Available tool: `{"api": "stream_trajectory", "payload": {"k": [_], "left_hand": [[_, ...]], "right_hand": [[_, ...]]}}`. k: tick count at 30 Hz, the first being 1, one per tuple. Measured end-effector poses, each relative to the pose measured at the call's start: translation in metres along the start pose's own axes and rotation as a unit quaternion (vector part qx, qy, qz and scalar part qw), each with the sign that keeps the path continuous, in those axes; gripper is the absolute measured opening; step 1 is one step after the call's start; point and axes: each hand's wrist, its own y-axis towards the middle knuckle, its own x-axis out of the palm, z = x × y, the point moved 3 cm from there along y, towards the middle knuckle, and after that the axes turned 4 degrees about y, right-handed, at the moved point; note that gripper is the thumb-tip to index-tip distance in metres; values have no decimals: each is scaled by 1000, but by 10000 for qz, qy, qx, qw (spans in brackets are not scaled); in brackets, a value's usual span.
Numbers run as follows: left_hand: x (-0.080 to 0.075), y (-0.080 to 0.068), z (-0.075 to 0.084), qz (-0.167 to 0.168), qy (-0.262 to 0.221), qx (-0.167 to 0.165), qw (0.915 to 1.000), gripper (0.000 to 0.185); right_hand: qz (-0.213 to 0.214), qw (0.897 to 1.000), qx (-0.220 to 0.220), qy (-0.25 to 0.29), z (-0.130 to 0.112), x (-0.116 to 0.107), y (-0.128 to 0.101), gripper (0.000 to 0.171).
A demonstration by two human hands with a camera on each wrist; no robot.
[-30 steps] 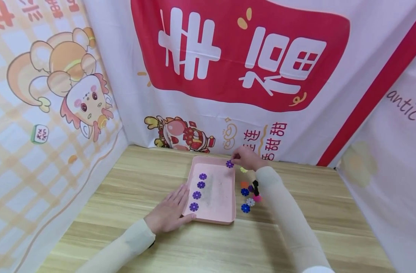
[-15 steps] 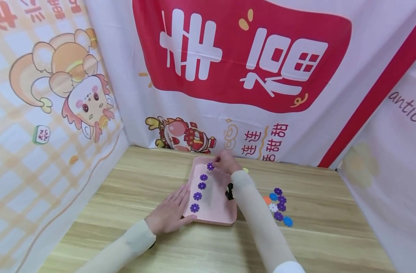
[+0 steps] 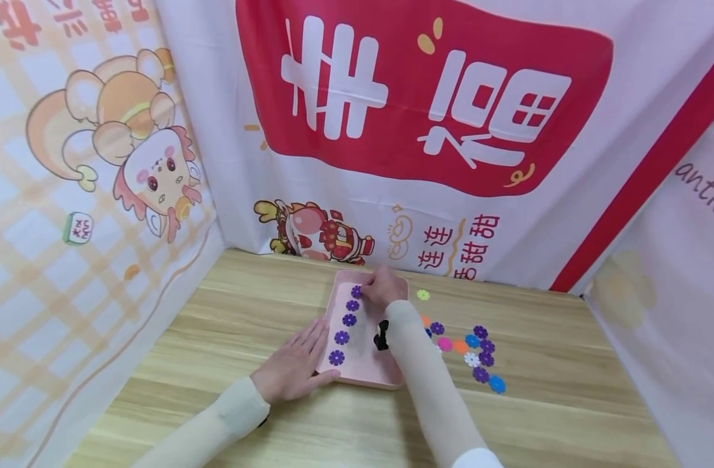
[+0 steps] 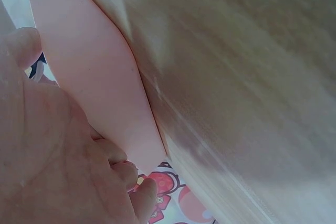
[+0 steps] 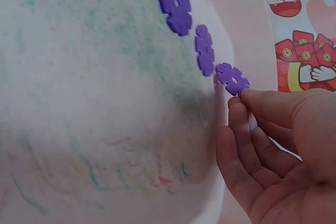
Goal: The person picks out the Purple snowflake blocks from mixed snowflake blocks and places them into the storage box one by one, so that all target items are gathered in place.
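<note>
Flat left hand [image 3: 292,372] steadies the pink tray [image 3: 365,374] while right hand [image 3: 385,286] pinches a purple flower disc [image 5: 232,78], extending the row.

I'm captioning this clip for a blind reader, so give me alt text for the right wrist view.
The right hand pinches a purple flower-shaped plastic disc at the far end of a row with two more purple flower discs, inside a pale pink plastic tray whose floor is smudged with faint coloured marks. A red cartoon banner shows beyond the tray.
</note>
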Motion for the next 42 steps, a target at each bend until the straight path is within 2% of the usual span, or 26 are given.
{"api": "stream_trajectory", "payload": {"k": [5,10,13,18,20,24,27,30,34,39,42], "left_hand": [[-1,0,2,-27,48,-6,10000,92],[0,2,3,-39,72,5,10000,92],[0,2,3,-83,13,-10,10000,91],[0,1,2,-38,-97,-38,9999,91],[-1,1,1,-2,-127,-36,9999,91],[-3,2,1,-135,-54,-75,9999,92],[-4,2,1,-215,-1,-89,9997,92],[-4,2,2,-235,-4,-101,9997,92],[-4,2,2,-257,-34,-119,9996,91],[-3,3,3,-255,-70,-116,9996,91],[-2,4,3,-261,-84,-118,9996,91]], "right_hand": [[-21,9986,174,489,1,5,-2,13],[-91,9994,245,216,0,-3,-11,13],[-192,9997,60,172,-3,-14,-15,13],[-260,9953,-932,7,-10,-42,-13,14],[-228,9904,-1348,-226,-11,-56,-14,18],[-218,9766,-2050,-611,-10,-83,-26,19],[-314,9694,-2327,-723,-1,-98,-37,19],[-478,9687,-2294,-822,12,-106,-49,24],[-558,9625,-2357,-1221,32,-108,-66,30],[-612,9443,-2739,-1719,57,-107,-87,30],[-658,9408,-2748,-1872,75,-106,-92,29]]}}
